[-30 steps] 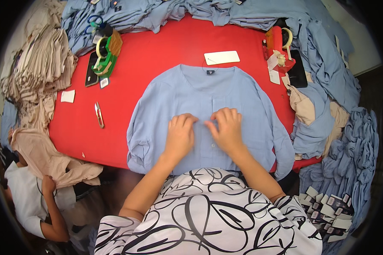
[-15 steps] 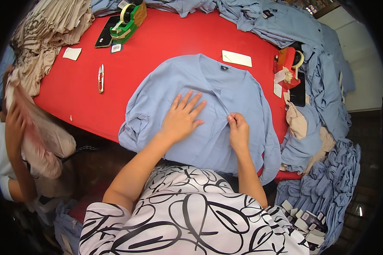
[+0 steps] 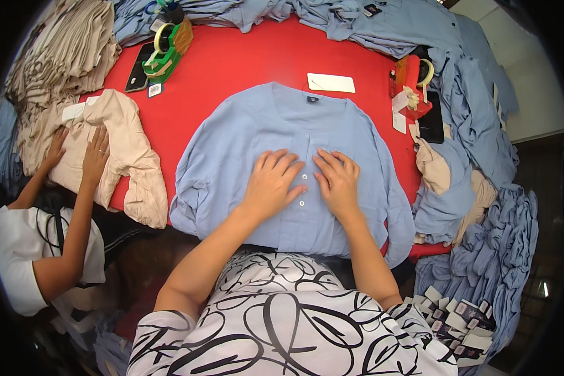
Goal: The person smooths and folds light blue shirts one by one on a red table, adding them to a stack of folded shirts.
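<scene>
A light blue buttoned blouse (image 3: pixel 232 138) lies spread out in front of me, its neckline away from me and its sleeves at the sides. My left hand (image 3: pixel 272 183) rests on its front with the fingers apart, left of the button placket. On the other side of the placket, my right hand (image 3: pixel 336 180) lies on the cloth, fingers spread and slightly bent. Two small white buttons (image 3: pixel 302 203) show between my hands. A blank white card tag (image 3: pixel 331 83) lies just beyond the neckline.
At left, a co-worker's hands (image 3: pixel 94 156) rest on a beige garment (image 3: pixel 141 169). A green tape dispenser (image 3: pixel 161 62) and a phone (image 3: pixel 138 70) lie at far left, a red tape dispenser (image 3: pixel 413 81) at right. Blue garments (image 3: pixel 482 144) pile around the red tabletop (image 3: pixel 244 56).
My right hand has let go of the placket edge and opened flat; the placket now lies straight with buttons showing. At left, the co-worker has laid the beige garment on the table.
</scene>
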`<state>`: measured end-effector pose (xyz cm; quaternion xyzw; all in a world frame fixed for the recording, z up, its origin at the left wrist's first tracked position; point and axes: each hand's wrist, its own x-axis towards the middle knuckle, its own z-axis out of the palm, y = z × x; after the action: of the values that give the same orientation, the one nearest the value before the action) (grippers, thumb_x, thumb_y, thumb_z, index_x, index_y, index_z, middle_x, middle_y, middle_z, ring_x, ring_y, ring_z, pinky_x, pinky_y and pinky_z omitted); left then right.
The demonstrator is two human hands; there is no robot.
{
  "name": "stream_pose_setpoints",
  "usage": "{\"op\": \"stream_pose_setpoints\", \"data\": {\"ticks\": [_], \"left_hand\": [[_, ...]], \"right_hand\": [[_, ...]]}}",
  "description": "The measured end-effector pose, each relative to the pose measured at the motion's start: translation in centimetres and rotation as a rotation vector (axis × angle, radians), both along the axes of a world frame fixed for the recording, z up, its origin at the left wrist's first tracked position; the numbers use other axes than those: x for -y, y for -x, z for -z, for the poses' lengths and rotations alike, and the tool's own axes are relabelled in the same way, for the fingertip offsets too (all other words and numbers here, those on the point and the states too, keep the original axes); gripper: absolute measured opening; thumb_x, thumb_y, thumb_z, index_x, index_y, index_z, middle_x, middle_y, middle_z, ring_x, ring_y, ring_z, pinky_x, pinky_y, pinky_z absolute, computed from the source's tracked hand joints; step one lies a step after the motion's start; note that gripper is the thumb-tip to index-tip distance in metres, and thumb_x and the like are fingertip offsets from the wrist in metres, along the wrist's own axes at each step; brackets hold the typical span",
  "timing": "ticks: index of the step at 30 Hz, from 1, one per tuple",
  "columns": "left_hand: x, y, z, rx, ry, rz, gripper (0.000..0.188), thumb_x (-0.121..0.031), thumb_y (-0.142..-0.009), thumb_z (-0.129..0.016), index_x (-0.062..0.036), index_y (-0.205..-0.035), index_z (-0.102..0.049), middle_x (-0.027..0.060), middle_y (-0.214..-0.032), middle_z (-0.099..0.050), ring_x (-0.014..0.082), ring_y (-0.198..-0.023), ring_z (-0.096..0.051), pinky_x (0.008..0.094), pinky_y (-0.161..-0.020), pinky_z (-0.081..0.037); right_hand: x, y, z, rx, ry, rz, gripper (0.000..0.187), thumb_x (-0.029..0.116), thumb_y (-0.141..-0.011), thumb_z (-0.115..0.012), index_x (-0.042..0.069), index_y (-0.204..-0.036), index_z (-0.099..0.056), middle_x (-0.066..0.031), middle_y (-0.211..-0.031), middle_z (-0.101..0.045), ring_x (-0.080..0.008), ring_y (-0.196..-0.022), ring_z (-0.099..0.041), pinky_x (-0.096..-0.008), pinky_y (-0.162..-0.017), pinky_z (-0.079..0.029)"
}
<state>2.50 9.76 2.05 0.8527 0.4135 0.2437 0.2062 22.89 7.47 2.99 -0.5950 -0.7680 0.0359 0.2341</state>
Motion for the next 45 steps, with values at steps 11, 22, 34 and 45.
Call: {"op": "stream_pose_setpoints", "data": {"ticks": [11, 22, 34, 45], "left_hand": [[0.2, 0.4, -0.3, -0.219, -0.111, 0.037, 0.086, -0.057, -0.077, -0.071, -0.0123, -0.146, -0.045, 0.0059, -0.155, -0.038, 0.0298, -0.145, -0.030, 0.0592, -0.118, -0.017], [0.3, 1.2, -0.8, -0.252, -0.038, 0.124, 0.105, -0.069, -0.064, -0.074, -0.0190, -0.150, -0.041, 0.0120, -0.161, -0.026, 0.0341, -0.150, -0.018, 0.0608, -0.119, -0.011], [1.0, 1.1, -1.4, -0.312, -0.057, 0.132, 0.112, -0.067, -0.057, -0.080, -0.0168, -0.149, -0.041, 0.0124, -0.159, -0.029, 0.0358, -0.148, -0.022, 0.0598, -0.118, -0.016], [-17.5, 0.9, -0.4, -0.023, -0.091, -0.541, 0.027, -0.025, -0.083, -0.075, -0.0106, -0.105, -0.067, 0.0076, -0.111, -0.062, 0.0288, -0.107, -0.053, 0.0436, -0.092, -0.039]], "right_hand": [[1.2, 2.1, 1.3, -0.218, -0.020, 0.029, 0.012, 0.014, -0.082, -0.073, 0.011, -0.093, -0.069, -0.0006, -0.091, -0.062, -0.0214, -0.087, -0.054, -0.0370, -0.079, -0.035], [2.7, 1.5, 0.9, -0.272, 0.003, -0.082, 0.008, 0.013, -0.082, -0.072, 0.010, -0.088, -0.067, -0.0001, -0.087, -0.063, -0.0211, -0.084, -0.054, -0.0358, -0.078, -0.035], [3.7, 1.0, -0.6, -0.258, 0.133, -0.107, 0.024, 0.019, -0.082, -0.072, 0.008, -0.103, -0.067, -0.0083, -0.106, -0.063, -0.0287, -0.096, -0.056, -0.0379, -0.088, -0.040], [-15.5, -5.5, 0.4, -0.158, -0.107, 0.399, 0.012, 0.015, -0.092, -0.062, 0.007, -0.101, -0.061, -0.0091, -0.101, -0.062, -0.0311, -0.100, -0.060, -0.0430, -0.080, -0.049]]}}
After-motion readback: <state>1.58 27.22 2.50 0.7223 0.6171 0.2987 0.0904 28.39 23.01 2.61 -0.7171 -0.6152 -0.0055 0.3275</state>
